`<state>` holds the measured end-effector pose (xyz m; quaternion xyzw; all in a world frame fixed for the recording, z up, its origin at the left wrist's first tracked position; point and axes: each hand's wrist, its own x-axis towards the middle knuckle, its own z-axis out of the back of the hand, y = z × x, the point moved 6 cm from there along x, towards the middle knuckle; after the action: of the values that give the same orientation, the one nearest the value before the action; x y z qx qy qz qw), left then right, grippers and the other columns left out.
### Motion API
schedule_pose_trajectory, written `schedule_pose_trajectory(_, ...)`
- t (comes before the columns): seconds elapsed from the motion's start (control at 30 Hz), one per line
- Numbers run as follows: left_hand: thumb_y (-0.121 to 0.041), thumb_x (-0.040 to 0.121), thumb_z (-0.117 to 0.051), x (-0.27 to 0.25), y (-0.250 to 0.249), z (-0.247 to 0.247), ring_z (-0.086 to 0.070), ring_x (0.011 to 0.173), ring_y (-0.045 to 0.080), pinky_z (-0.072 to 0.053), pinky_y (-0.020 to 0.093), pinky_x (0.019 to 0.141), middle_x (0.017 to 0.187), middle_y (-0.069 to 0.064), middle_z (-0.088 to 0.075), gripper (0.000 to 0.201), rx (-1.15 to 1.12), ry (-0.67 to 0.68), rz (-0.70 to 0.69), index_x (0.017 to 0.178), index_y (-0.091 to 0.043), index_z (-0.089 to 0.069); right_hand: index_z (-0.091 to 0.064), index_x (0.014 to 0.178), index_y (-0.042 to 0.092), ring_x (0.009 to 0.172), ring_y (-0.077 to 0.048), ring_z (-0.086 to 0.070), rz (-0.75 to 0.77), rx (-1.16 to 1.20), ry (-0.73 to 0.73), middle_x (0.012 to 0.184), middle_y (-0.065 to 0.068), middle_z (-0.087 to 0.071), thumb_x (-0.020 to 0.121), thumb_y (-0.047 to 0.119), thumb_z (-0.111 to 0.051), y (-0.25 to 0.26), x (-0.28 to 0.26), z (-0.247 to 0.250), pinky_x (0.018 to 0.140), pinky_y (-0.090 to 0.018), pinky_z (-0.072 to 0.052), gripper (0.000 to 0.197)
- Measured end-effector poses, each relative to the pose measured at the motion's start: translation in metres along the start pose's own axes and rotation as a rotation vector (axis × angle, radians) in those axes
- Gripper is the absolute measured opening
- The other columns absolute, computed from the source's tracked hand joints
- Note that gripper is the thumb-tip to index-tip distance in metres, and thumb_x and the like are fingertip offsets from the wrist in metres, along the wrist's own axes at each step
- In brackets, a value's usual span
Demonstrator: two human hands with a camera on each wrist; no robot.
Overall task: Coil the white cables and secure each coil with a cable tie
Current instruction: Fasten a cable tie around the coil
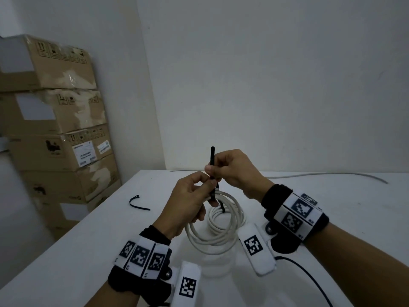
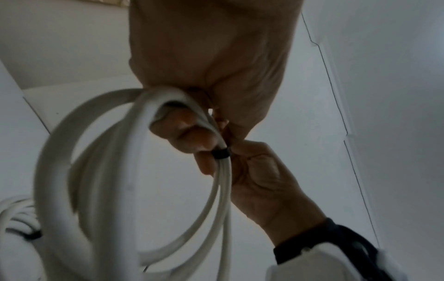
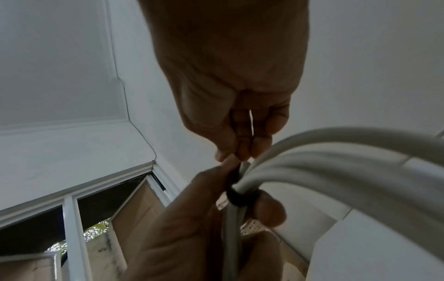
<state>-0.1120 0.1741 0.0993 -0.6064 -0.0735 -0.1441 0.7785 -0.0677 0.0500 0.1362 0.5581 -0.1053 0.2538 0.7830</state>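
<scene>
My left hand (image 1: 209, 192) holds up a coil of white cable (image 1: 212, 238), fingers curled round its top (image 2: 187, 133). A black cable tie (image 1: 212, 156) is looped round the bundle as a tight band (image 2: 221, 153) (image 3: 240, 197). My right hand (image 1: 213, 171) pinches the tie's tail, which sticks straight up above both hands. A second, smaller white coil (image 1: 230, 218) lies on the table under the hands, with a black tie (image 2: 28, 235) round it.
A spare black cable tie (image 1: 138, 203) lies on the white table (image 1: 110, 235) to the left. A loose white cable (image 1: 332, 175) runs along the table's far right. Stacked cardboard boxes (image 1: 55, 129) stand left of the table. A black wire (image 1: 309, 275) trails from my right wrist.
</scene>
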Motion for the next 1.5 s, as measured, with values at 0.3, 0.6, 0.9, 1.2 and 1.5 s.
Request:
schedule_pose_trajectory(0.3,-0.024,0.097,-0.050,-0.001,0.011,-0.014,-0.037,0.036,0.014,-0.028,0.020,0.036,0.063,0.009,-0.059,0.020,0.030,-0.029,0.060,0.084,-0.013,-0.060,-0.057,0.054,0.005,0.054,-0.020,-0.048,-0.127,0.034,-0.027,0.057,-0.012,-0.055,0.081,0.007,-0.069,-0.019,-0.001,0.000,0.058,-0.031,-0.041,0.029)
schedule_pose_trajectory(0.6,-0.027,0.097,-0.055,0.025,0.010,0.020,-0.048,0.041,0.016,-0.040,0.023,0.038,0.063,0.009,-0.058,0.022,-0.277,-0.288,0.206,0.092,-0.005,-0.055,-0.056,0.087,0.011,0.060,-0.021,-0.064,-0.348,0.335,0.144,0.067,-0.008,-0.066,0.094,0.048,-0.050,-0.030,-0.044,-0.020,0.062,-0.033,-0.050,0.038)
schedule_pose_trajectory(0.9,-0.027,0.098,-0.047,0.002,0.041,-0.018,-0.055,0.055,0.019,-0.051,0.044,0.078,0.047,0.001,-0.050,0.031,-1.064,-0.140,0.515,0.074,-0.009,-0.055,-0.046,0.078,0.006,0.033,-0.006,-0.022,-0.460,0.995,-0.303,0.042,0.007,-0.024,0.100,0.023,-0.048,-0.054,-0.037,-0.026,0.034,-0.018,-0.027,0.027)
schedule_pose_trajectory(1.2,-0.039,0.102,-0.039,0.004,0.051,-0.021,-0.019,0.027,0.010,-0.020,0.014,0.035,0.037,-0.004,-0.020,0.056,-0.991,-0.291,0.510,0.051,-0.018,-0.031,-0.049,0.070,0.008,0.033,-0.007,-0.024,-0.607,1.151,-0.152,0.043,0.004,-0.028,0.098,0.051,-0.038,-0.051,-0.044,-0.037,0.031,-0.016,-0.023,0.052)
schedule_pose_trajectory(1.5,-0.032,0.097,-0.048,0.018,0.057,-0.008,-0.033,0.037,0.011,-0.030,0.018,0.034,0.054,-0.001,-0.040,0.025,-0.703,-0.131,0.433,0.079,-0.015,-0.053,-0.048,0.077,0.009,0.035,-0.010,-0.030,-0.657,0.930,-0.228,0.045,0.001,-0.033,0.097,0.051,-0.040,-0.073,-0.055,-0.034,0.034,-0.017,-0.029,0.048)
